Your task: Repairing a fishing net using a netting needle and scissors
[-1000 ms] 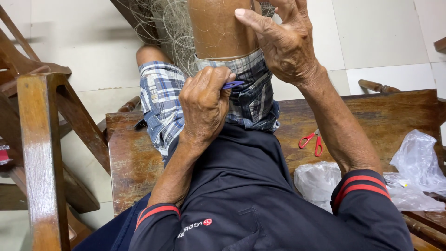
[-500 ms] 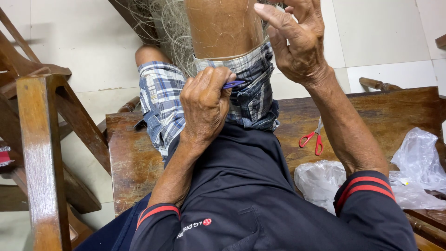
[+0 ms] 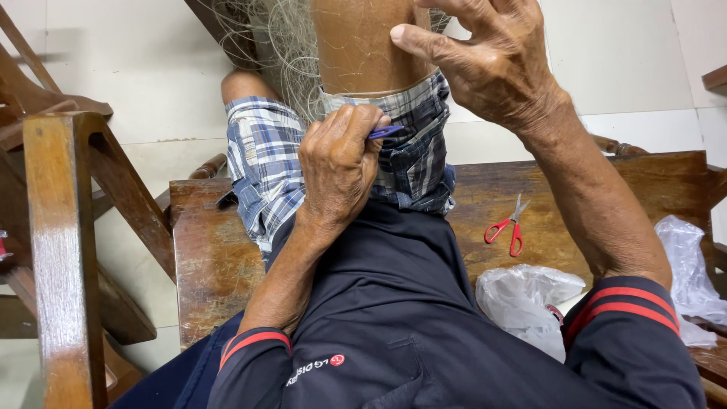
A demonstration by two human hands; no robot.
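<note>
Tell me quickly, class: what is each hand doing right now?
Left hand: closed around a small blue tool, at the checked shorts.
Right hand: open, fingers spread, at the fine fishing net over the raised knee.

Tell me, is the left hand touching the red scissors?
Apart. The head view shows the left hand up by the plaid shorts, while the red scissors lie alone on the wooden bench, bare wood between them.

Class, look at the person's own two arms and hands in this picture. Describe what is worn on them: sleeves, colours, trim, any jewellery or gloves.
Both the left hand and the right hand are bare, with no gloves, rings or watch showing. The forearms are bare too. Each arm wears a short dark navy sleeve with red stripes at the cuff: left sleeve, right sleeve.
</note>
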